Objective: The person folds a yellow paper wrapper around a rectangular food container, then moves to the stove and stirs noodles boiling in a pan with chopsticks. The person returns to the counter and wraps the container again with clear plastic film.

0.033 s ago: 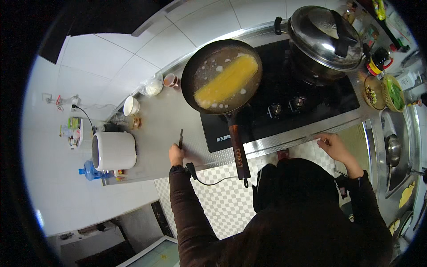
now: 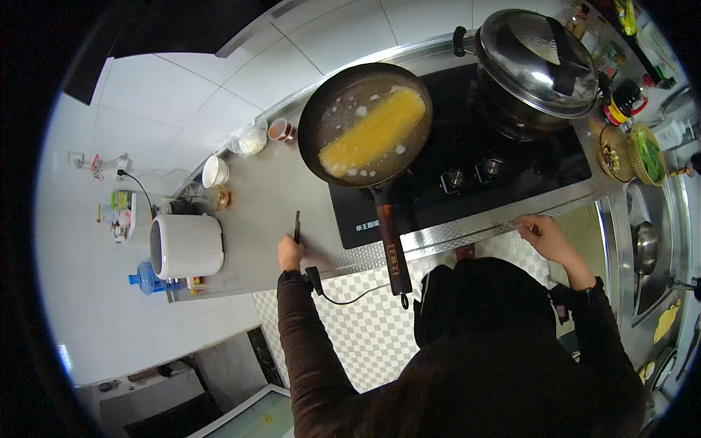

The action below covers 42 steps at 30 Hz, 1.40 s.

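Note:
My left hand [image 2: 290, 253] is closed around a slim dark stick-like thing [image 2: 297, 227], upright above the steel counter's front edge; its exact kind is hard to make out. My right hand [image 2: 546, 239] is by the counter's front edge, right of the stove, fingers loosely bent and apart with nothing visible in them. Between and beyond the hands, a dark frying pan [image 2: 310, 139] sits over the left part of the black cooktop [image 2: 467, 212]. A bundle of yellow noodles [image 2: 372, 131] lies in its liquid among white foam. The pan's wooden handle [image 2: 393, 248] points toward me, untouched.
A lidded steel pot [image 2: 537, 62] stands at the back right. A glass bowl [image 2: 617, 153] and a green-filled basket [image 2: 647, 155] lie beside the sink [image 2: 646, 219]. Left are a white appliance [image 2: 188, 246], a white bowl [image 2: 215, 171] and a small cup [image 2: 280, 130].

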Each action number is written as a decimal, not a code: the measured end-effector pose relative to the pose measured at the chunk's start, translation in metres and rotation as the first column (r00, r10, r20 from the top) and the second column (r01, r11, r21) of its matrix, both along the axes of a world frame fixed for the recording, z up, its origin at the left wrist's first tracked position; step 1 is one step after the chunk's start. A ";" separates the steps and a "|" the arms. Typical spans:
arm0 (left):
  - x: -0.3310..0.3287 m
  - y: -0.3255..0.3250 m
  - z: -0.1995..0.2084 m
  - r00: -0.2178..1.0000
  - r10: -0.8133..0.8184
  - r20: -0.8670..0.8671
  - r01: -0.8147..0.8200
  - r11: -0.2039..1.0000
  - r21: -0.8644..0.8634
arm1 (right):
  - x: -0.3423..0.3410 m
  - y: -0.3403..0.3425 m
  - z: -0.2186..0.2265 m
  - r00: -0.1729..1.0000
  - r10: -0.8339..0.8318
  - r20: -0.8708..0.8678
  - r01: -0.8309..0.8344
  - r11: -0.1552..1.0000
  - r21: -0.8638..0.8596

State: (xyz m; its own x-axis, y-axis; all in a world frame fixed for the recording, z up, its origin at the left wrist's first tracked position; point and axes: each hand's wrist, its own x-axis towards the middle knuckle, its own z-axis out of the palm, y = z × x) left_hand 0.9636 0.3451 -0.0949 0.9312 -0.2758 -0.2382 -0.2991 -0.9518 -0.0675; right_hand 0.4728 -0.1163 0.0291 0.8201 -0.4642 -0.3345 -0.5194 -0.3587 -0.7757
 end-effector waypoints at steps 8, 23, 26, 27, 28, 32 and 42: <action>-0.017 -0.033 0.037 0.999 0.028 0.041 -0.031 0.998 0.064 | 0.060 -0.001 0.022 0.995 0.036 0.095 -0.027 0.996 -0.090; -0.069 -0.162 0.281 0.948 -0.159 -0.275 -0.252 0.148 -0.956 | 0.100 -0.004 0.039 0.953 0.031 0.302 0.049 0.966 -0.254; -0.089 -0.204 0.254 0.880 -0.345 -0.328 -0.220 0.316 -0.923 | 0.093 -0.004 0.034 0.973 0.034 0.229 0.034 0.958 -0.286; -0.090 -0.216 0.245 0.830 -0.372 -0.415 -0.285 0.356 -0.890 | 0.091 -0.004 0.032 0.982 0.013 0.187 0.041 0.959 -0.280; -0.093 -0.226 0.235 0.827 -0.391 -0.404 -0.236 0.410 -0.881 | 0.089 -0.005 0.030 0.978 0.009 0.208 0.050 0.960 -0.275; -0.081 -0.252 0.219 0.856 -0.433 -0.282 -0.011 0.530 -0.848 | 0.083 -0.010 0.026 0.975 -0.023 0.223 0.081 0.964 -0.255; -0.047 -0.304 0.214 0.885 -0.457 0.088 0.294 0.401 -0.867 | 0.077 -0.020 0.022 0.977 -0.080 0.196 0.124 0.966 -0.226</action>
State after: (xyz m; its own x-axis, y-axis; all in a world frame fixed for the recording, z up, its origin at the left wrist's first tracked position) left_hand 0.9164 0.0414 0.1195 0.6575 -0.7251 0.2049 -0.5688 -0.2992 0.7662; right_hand 0.5499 -0.1359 0.0511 0.8012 -0.5960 -0.0532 -0.4192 -0.4955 -0.7608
